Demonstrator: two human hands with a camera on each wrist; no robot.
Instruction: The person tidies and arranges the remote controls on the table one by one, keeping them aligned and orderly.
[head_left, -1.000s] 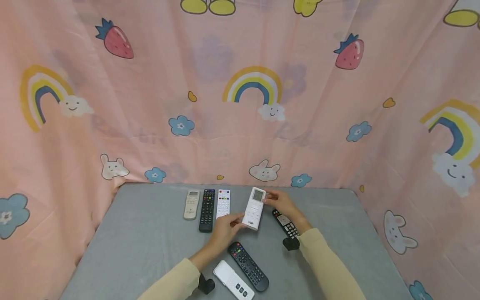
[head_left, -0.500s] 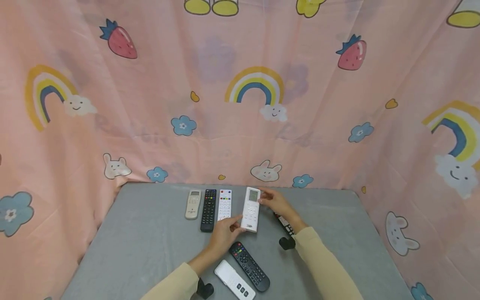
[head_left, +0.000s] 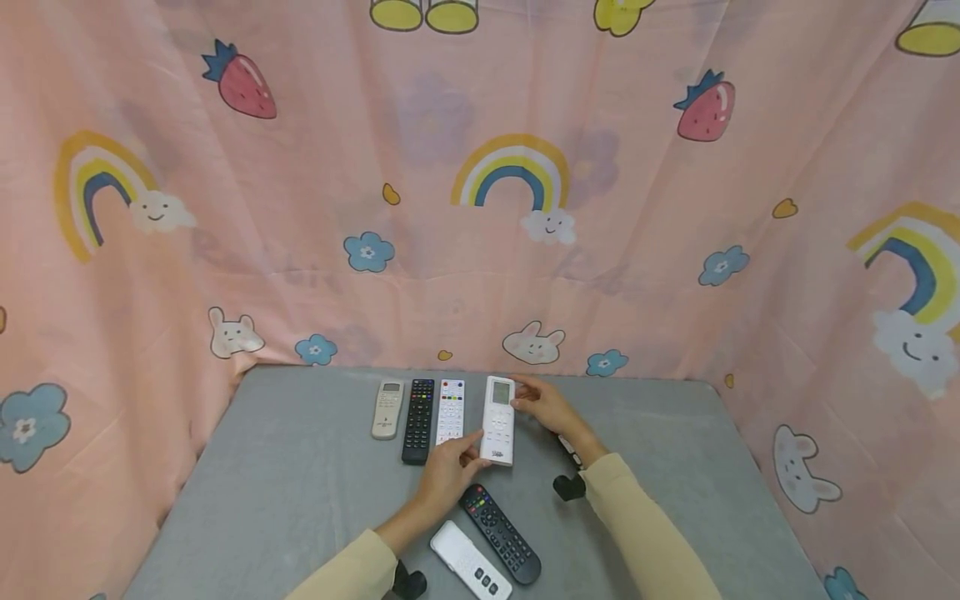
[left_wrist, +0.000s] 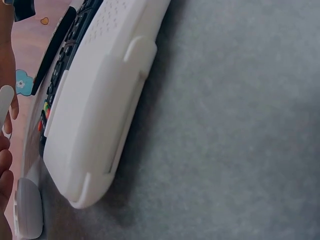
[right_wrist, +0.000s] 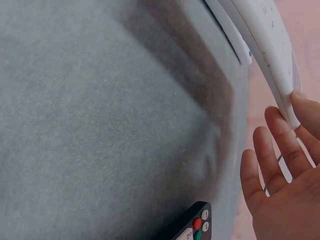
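Note:
A white remote control with a grey display (head_left: pixel 497 421) is held between both hands near the back of the table. My left hand (head_left: pixel 447 475) pinches its lower left corner between thumb and fingers. At its upper right edge, my right hand (head_left: pixel 551 407) grips with thumb and fingertips. In the right wrist view the white remote's end lies between that thumb and fingers (right_wrist: pixel 282 142), tilted above the cloth with a shadow beneath. Just left of it lies a white remote with coloured buttons (head_left: pixel 451 408), its lower end behind my left hand.
A black remote (head_left: pixel 417 422) and a small cream remote (head_left: pixel 387 410) continue the row leftward. A dark remote (head_left: pixel 501 533) and a white one with few buttons (head_left: pixel 470 562) lie in front. Another black remote (right_wrist: pixel 195 222) is mostly under my right forearm. A pink curtain (head_left: pixel 420 300) backs the table.
Both hands have shifted the white display remote slightly left and turned it from slanted to nearly upright beside the row. My right forearm now covers more of the black remote.

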